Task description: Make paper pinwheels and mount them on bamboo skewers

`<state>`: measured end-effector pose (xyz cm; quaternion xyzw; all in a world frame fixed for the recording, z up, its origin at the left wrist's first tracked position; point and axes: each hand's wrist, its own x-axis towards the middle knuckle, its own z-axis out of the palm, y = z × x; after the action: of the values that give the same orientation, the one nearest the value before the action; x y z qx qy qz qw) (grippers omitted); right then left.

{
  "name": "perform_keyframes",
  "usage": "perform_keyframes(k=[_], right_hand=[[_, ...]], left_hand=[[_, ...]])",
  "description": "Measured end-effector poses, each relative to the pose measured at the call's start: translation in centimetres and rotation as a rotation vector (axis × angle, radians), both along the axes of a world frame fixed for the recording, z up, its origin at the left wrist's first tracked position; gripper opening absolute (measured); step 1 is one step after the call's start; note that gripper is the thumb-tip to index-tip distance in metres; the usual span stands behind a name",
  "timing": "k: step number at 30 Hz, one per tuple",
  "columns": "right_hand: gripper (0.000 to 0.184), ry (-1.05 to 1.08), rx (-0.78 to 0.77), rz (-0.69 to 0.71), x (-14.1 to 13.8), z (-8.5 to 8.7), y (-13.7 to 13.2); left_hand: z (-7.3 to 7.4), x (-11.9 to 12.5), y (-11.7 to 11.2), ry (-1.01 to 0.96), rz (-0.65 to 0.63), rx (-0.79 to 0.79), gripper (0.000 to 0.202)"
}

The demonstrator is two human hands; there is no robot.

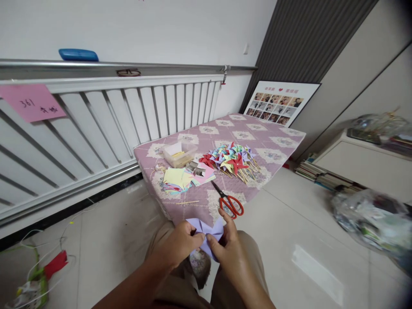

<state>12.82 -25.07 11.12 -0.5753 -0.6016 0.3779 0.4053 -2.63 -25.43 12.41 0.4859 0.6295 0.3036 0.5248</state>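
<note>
Between my two hands, just off the table's near edge and above my lap, is a lavender paper pinwheel [206,232] with folded blades. My left hand [183,241] grips it from the left, thumb at its centre. From the right, my right hand [231,246] pinches it, thumb also near the centre and a finger stretched upward. Red-handled scissors [230,201] lie on the cloth just beyond my right hand. A single thin wooden stick [188,202] rests near the table edge. Behind it sits a stack of coloured paper squares [176,178].
On the patterned tablecloth [246,135] stand a clear plastic box [180,154] of sticks and a pile of finished pinwheels [233,159]. A radiator [135,113] runs along the wall. A photo board [280,103] leans at the back; plastic bags [370,219] lie right.
</note>
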Motion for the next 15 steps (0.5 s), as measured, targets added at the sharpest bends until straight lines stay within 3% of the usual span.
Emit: perform_keyframes(k=[3,9,11,15], right_hand=[[0.07,0.013,0.008,0.02,0.1,-0.1,0.2],[0.069,0.031,-0.017,0.034,0.1,-0.8,0.4],[0.07,0.018,-0.02,0.042,0.1,-1.1,0.5],[0.069,-0.015,-0.032,0.069,0.1,-1.7,0.7]], left_hand=[[0.1,0.1,0.0,-0.061,-0.007,0.004,0.011],[-1.5,0.2,0.1,-0.567,-0.01,-0.084,0.019],[-1.6,0.2,0.1,-0.551,-0.015,-0.09,0.02],[-0.9,0.2,0.2,-0.317,0.015,-0.054,0.016]])
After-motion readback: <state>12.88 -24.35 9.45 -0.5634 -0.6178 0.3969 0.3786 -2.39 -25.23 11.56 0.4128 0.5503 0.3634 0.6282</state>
